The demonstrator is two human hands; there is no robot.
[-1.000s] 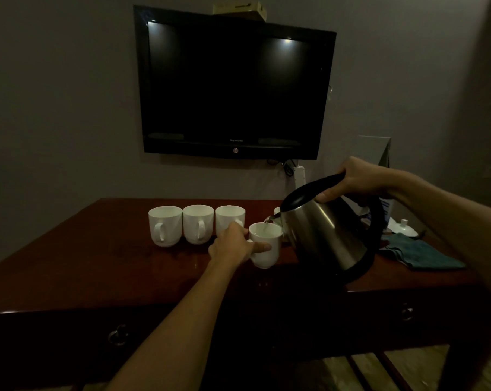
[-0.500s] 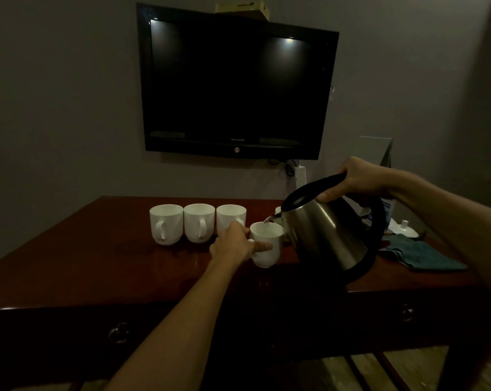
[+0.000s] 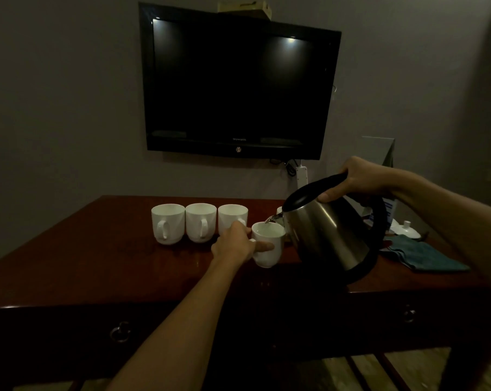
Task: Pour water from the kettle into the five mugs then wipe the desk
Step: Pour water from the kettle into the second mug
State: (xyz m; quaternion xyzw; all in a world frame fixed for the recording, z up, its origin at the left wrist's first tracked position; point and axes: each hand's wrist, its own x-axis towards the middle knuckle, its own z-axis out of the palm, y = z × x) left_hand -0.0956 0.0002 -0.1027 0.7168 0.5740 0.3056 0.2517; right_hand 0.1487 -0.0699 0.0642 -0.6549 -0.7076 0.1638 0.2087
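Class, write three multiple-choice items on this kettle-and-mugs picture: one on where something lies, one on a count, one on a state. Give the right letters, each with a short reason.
1. Where does the teal cloth lie on the desk?
A. left of the mugs
B. right of the kettle
C. under the held mug

2. How many white mugs stand in the row to the left of the held mug?
A. one
B. three
C. six

3. What state is the kettle in?
A. tilted, spout over the held mug
B. upright on the desk
C. lying on its side

Answers:
1 B, the cloth shows past the kettle's right side.
2 B, the row has three mugs side by side.
3 A, the right hand tips it by the handle while the left hand grips the mug.
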